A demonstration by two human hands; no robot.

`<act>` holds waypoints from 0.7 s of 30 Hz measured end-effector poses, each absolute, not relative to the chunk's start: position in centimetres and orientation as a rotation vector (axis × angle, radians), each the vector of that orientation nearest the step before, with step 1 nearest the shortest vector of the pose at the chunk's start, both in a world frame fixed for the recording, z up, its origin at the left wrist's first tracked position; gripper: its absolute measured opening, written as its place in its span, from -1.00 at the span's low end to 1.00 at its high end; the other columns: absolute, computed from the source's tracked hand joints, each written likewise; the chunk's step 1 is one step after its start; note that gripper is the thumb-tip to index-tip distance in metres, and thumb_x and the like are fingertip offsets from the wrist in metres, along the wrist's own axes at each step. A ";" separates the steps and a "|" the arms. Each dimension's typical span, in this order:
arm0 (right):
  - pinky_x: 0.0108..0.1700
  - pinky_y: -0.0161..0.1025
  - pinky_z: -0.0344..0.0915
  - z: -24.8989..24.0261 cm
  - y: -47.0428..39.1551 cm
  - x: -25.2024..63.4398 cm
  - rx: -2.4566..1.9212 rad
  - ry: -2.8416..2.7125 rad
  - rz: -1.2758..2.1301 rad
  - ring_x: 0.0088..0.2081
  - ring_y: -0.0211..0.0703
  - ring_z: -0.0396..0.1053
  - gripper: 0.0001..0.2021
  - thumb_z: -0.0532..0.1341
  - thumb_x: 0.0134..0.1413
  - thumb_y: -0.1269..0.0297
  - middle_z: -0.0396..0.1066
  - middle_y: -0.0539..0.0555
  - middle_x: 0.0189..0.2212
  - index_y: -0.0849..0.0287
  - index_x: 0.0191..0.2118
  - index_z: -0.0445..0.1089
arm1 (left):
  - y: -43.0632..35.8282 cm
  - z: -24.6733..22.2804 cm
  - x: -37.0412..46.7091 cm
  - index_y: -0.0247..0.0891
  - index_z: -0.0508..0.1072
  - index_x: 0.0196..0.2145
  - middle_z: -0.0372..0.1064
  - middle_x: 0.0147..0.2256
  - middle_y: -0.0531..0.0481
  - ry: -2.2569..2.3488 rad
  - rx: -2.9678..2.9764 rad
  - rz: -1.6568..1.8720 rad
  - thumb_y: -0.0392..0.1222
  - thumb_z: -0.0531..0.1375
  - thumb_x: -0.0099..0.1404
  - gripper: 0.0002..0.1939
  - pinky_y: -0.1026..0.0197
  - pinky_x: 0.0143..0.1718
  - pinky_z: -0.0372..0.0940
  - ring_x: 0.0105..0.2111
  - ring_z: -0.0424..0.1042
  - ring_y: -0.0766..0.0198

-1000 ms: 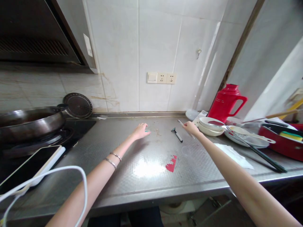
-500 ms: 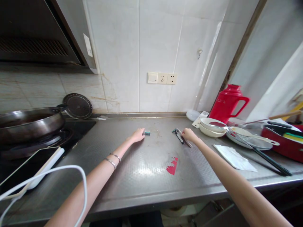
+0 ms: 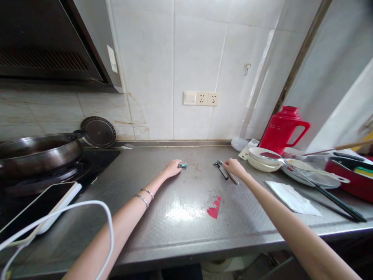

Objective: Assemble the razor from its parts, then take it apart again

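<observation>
On the left side of the steel counter [image 3: 163, 198], my left hand [image 3: 173, 168] is closed round a small green-and-silver piece [image 3: 183, 165] that resembles a razor head; anything inside the palm is hidden. My right hand [image 3: 234, 168] pinches a slim silver-grey strip [image 3: 234, 179], its kind unclear, low over the counter. Just left of those fingers lies a black-handled razor [image 3: 223, 171] with its head pointing away from me. Nearer to me, a torn scrap of red paper [image 3: 215, 210] lies flat between my arms.
At left are a steel pan [image 3: 43, 151] on the stove, a phone [image 3: 43, 206] and a white cable [image 3: 108, 217]. Right of my arm stand a red thermos [image 3: 281, 130], stacked bowls [image 3: 264, 165], a white napkin [image 3: 293, 197] and a red pot [image 3: 344, 181].
The view has shifted slightly, moving everything a little to the right and down. Both hands keep their places and their grips on the counter.
</observation>
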State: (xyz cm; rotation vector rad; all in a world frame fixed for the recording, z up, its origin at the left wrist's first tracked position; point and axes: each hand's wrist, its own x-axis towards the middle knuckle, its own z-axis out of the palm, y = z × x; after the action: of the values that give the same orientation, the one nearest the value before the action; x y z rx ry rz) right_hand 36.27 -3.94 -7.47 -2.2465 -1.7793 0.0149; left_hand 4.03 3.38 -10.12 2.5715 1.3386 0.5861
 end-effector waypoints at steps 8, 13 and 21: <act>-0.35 -0.37 0.18 -7.3 -5.5 34.8 -2.067 -1.673 0.000 -0.30 -0.09 0.41 -0.70 0.07 0.03 0.22 0.51 0.17 -0.38 0.20 -0.29 0.52 | 4.1 -10.3 5.0 -0.36 0.17 0.09 0.22 0.07 -0.26 1.344 2.551 0.557 -0.04 0.20 0.06 -0.33 0.18 0.04 0.13 0.06 0.23 0.07; -0.30 -0.35 0.20 -9.1 -6.8 35.1 -1.846 -1.460 -0.026 -0.33 -0.11 0.40 -0.67 0.03 0.02 0.22 0.51 0.14 -0.38 0.23 -0.29 0.51 | 5.3 -10.4 5.4 -0.39 0.15 0.09 0.18 0.08 -0.29 1.284 2.559 0.456 -0.18 0.20 0.01 -0.33 0.18 0.03 0.13 0.08 0.21 0.06; -0.31 -0.33 0.21 -10.5 -6.9 36.2 -1.790 -1.411 -0.067 -0.38 -0.12 0.39 -0.63 0.03 0.02 0.17 0.49 0.15 -0.44 0.26 -0.24 0.49 | 6.2 -10.3 4.4 -0.38 0.18 0.04 0.31 -0.04 -0.22 1.221 2.495 0.422 -0.28 0.20 -0.03 -0.37 0.26 -0.07 0.20 -0.06 0.34 0.15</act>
State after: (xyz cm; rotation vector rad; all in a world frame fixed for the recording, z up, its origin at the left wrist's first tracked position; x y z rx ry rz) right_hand 36.21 -6.90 -10.53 -1.7900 -1.4108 -0.0673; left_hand 4.43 6.24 -10.32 2.4952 1.2206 0.4222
